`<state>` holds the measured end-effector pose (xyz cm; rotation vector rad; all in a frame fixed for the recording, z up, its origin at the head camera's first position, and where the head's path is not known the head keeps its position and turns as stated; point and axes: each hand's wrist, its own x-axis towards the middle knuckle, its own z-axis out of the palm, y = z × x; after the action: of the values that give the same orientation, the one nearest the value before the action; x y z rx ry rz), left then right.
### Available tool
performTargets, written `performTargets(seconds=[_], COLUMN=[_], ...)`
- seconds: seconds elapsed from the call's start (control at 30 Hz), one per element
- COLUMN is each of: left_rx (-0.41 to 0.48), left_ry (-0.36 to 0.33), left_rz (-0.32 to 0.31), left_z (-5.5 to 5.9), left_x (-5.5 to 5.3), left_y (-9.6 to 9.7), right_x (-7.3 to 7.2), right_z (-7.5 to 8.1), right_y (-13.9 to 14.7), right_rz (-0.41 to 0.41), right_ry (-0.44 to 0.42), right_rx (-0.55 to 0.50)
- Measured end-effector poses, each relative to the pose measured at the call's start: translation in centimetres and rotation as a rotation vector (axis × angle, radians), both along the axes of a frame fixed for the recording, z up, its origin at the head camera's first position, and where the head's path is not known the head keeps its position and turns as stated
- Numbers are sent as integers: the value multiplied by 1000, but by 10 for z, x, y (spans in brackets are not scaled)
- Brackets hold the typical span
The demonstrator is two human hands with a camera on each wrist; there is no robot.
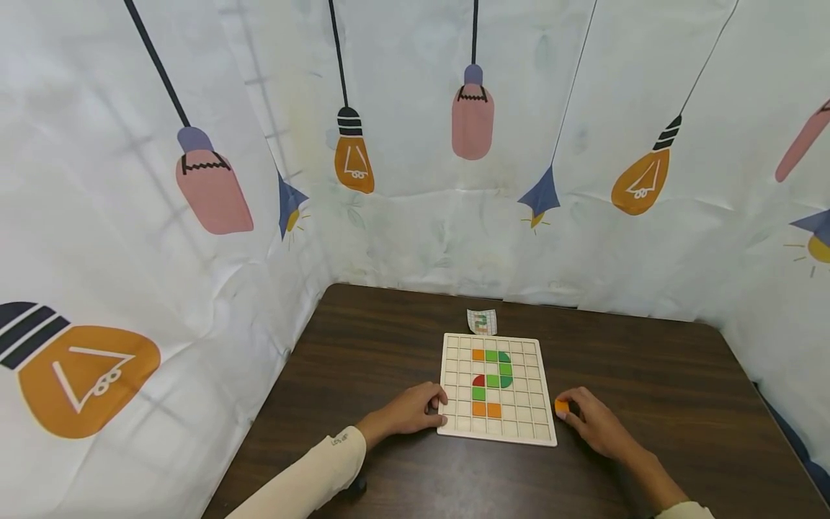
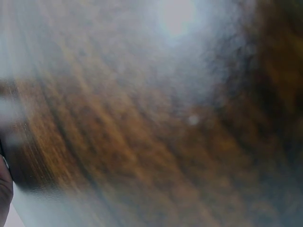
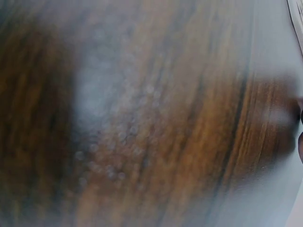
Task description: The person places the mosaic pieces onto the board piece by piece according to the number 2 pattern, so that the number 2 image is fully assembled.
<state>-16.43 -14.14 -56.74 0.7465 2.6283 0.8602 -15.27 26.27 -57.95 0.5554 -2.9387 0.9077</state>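
A pale square grid board [image 1: 527,393] lies on the dark wooden table. Orange, green and red tiles [image 1: 493,380] sit in some of its squares, a few with a rounded corner. At the board's left edge my left hand [image 1: 410,409] holds on, with curled fingers and thumb over the rim. Just right of the board, my right hand [image 1: 593,422] pinches a small orange tile [image 1: 561,408] between thumb and fingers, low over the table. Both wrist views show mostly blurred wood, with only a sliver of a hand at one side.
A small printed card [image 1: 482,322] with a coloured grid pattern lies behind the board. White cloth [image 1: 415,231] printed with hanging lamps surrounds the table [image 1: 369,339] at the back and sides. A dark object [image 1: 355,486] is partly hidden by the left sleeve.
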Motion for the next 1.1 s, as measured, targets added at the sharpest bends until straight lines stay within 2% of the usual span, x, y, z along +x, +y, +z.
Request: performTargets(seconds=[0.2, 0.43, 0.6, 0.73, 0.93, 1.1], left_rx=[3, 11, 13, 20, 6, 3], left_ry=[4, 5, 12, 7, 6, 3], left_rz=[-6, -8, -15, -12, -10, -6], left_z=[-1, 0, 1, 1, 2, 1], left_x=[0, 1, 1, 1, 1, 1], left_y=[0, 0, -1, -1, 0, 0], right_x=[-1, -1, -2, -2, -1, -1], right_z=[1, -2, 1, 5, 12, 14], right_y=[0, -1, -6, -12, -24, -33], right_rz=[-12, -12, -45, -70, -70, -55], right_ry=[-10, -10, -33, -72, -175, -217], right_rx=[6, -51, -89, -149, -282, -310])
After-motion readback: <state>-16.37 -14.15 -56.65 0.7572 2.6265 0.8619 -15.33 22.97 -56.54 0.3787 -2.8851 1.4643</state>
